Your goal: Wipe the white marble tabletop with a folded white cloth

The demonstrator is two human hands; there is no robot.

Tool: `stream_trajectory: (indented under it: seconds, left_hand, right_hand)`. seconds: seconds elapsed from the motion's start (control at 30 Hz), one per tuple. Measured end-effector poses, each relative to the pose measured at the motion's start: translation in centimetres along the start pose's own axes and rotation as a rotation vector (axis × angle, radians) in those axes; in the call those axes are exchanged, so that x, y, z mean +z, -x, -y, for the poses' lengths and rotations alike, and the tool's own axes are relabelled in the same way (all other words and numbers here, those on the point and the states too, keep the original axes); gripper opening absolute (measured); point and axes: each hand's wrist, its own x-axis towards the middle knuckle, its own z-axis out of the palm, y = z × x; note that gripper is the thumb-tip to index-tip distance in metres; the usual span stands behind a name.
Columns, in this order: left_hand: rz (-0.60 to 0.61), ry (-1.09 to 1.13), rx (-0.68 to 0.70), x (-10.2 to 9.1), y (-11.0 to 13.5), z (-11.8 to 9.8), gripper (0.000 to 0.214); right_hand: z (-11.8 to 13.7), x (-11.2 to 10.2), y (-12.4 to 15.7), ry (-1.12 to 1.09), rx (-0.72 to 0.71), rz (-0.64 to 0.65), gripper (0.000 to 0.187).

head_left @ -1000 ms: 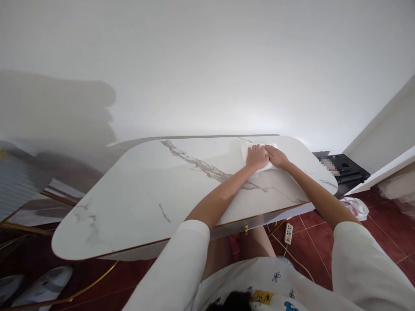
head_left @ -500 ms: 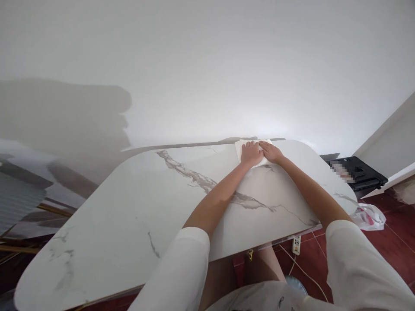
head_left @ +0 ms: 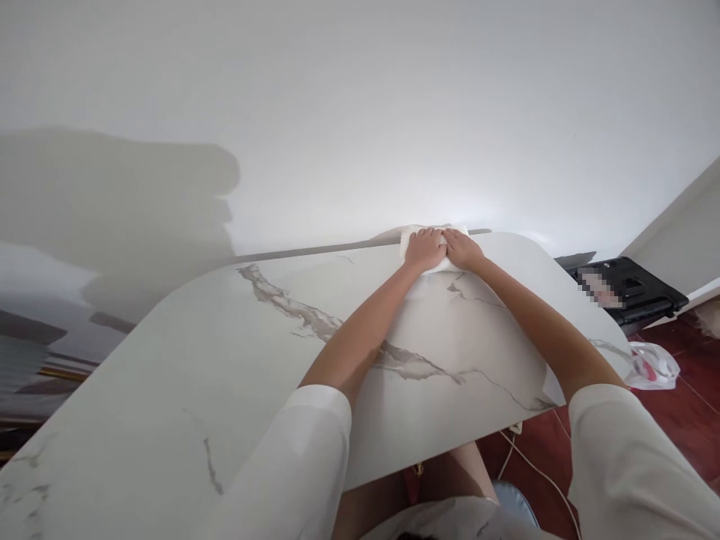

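Note:
A white cloth lies bunched on the white marbled tabletop, at its far edge by the wall. My left hand is on top of the cloth, fingers bent over it and pressing down. Close against it, my right hand grips the cloth's right part, its fingertips meeting the left hand. Both arms are stretched far forward. Much of the cloth is covered by the hands.
A white wall rises right behind the table. Beyond the right end stand a black case and a clear plastic bag on red floor tiles. A pale cable runs below the table's near edge.
My hands and the cloth stay together at the far edge, appearing slightly higher and further left. The view has shifted, so the tabletop's left end now runs out of the picture.

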Motion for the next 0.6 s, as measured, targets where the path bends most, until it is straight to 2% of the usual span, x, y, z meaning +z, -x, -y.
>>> stream_trajectory:
  seconds: [0.23,0.33,0.6]
  left_hand:
    - [0.03,-0.024,0.106,0.0,0.3,-0.5,0.048]
    - [0.034,-0.025,0.097,-0.1,1.4,-1.3,0.049]
    - [0.015,0.006,0.046,-0.4,5.6,-4.5,0.044]
  right_hand:
    - [0.2,0.4,1.4,0.076,0.095,-0.028,0.057]
    - [0.0,0.4,2.5,0.063,0.099,-0.024,0.058]
    - [-1.0,0.4,6.3,-0.012,-0.008,-0.064,0.056]
